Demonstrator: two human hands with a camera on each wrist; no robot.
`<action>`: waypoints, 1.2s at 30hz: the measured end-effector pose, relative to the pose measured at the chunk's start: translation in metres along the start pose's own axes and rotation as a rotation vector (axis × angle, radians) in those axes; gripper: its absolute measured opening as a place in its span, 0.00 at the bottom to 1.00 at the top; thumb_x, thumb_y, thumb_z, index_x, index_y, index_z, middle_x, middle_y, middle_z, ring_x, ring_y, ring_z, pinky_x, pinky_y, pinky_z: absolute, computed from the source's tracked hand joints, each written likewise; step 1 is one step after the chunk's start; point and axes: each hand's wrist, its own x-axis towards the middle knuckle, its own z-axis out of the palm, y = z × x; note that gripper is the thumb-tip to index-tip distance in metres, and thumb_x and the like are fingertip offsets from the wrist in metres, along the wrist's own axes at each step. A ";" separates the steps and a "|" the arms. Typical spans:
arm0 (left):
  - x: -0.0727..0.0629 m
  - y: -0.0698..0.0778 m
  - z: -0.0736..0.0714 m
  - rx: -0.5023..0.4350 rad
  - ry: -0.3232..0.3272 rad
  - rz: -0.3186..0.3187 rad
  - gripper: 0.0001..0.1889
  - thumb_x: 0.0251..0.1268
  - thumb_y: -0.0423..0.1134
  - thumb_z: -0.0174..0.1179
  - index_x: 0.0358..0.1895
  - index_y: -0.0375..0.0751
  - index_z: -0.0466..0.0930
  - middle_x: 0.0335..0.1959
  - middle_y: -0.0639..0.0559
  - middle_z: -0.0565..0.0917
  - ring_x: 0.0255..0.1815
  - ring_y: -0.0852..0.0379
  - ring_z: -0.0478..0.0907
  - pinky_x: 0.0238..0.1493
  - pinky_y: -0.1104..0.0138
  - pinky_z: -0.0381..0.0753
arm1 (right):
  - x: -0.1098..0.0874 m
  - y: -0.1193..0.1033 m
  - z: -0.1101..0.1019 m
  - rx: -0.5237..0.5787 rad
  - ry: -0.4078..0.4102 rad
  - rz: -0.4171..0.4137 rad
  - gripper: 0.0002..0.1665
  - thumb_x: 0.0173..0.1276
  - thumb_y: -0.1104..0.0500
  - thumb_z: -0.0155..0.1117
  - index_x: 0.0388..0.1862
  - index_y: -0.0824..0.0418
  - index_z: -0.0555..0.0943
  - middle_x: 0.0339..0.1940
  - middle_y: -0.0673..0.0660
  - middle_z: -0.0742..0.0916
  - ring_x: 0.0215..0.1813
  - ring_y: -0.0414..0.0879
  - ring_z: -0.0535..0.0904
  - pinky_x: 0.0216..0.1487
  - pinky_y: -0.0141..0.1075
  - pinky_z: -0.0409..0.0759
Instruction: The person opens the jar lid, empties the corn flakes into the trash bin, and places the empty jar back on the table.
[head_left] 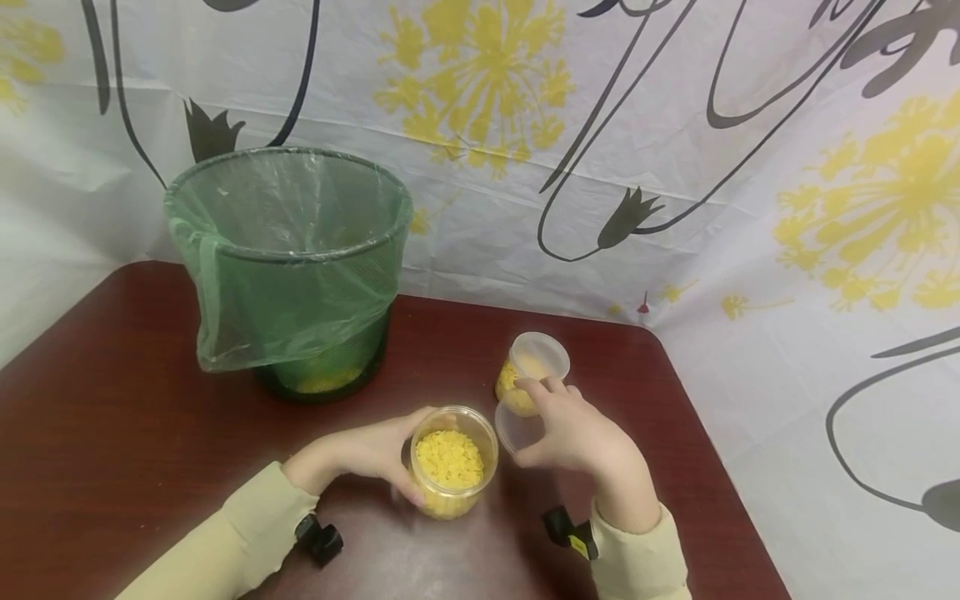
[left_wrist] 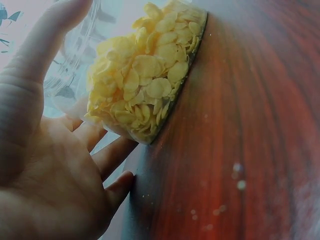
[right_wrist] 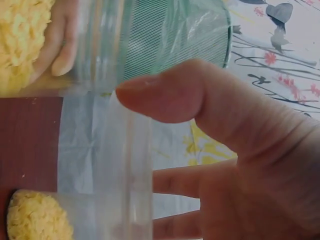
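Note:
My left hand (head_left: 382,450) grips a clear plastic jar (head_left: 453,500) from its left side, thumb on the near side and fingers behind. Yellow flakes (left_wrist: 145,75) fill much of the jar, whose mouth is uncovered. To the right, my right hand (head_left: 577,429) pinches a clear round lid (head_left: 513,429) between thumb and fingers; the right wrist view shows this lid (right_wrist: 127,175) edge-on, close beside the jar. Just beyond that hand stands a second clear container (head_left: 542,354) with yellow flakes, partly hidden by the fingers.
A green mesh bin (head_left: 330,354) with a translucent green liner (head_left: 232,292) stands at the back left, something yellow showing low inside. The dark red table (head_left: 97,433) meets a patterned white curtain (head_left: 480,225) at the back and right.

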 end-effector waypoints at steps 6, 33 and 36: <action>-0.001 0.002 0.001 -0.023 -0.001 -0.014 0.55 0.32 0.42 0.80 0.70 0.43 0.58 0.61 0.50 0.68 0.57 0.53 0.71 0.38 0.61 0.83 | 0.000 0.005 0.006 -0.005 -0.019 0.023 0.48 0.40 0.53 0.75 0.65 0.57 0.70 0.59 0.58 0.74 0.58 0.58 0.69 0.50 0.48 0.74; -0.002 0.003 0.003 -0.092 -0.011 -0.052 0.53 0.35 0.38 0.79 0.70 0.43 0.57 0.62 0.44 0.65 0.36 0.51 0.82 0.20 0.53 0.81 | 0.021 0.032 0.045 0.001 -0.151 0.091 0.48 0.33 0.52 0.84 0.58 0.57 0.74 0.48 0.57 0.75 0.51 0.59 0.72 0.45 0.51 0.75; -0.003 0.004 0.003 -0.085 -0.008 -0.049 0.54 0.35 0.39 0.79 0.70 0.43 0.56 0.62 0.46 0.65 0.38 0.52 0.81 0.21 0.53 0.82 | 0.022 0.033 0.048 -0.002 -0.158 0.093 0.48 0.33 0.51 0.84 0.58 0.58 0.74 0.49 0.58 0.76 0.52 0.61 0.72 0.45 0.52 0.74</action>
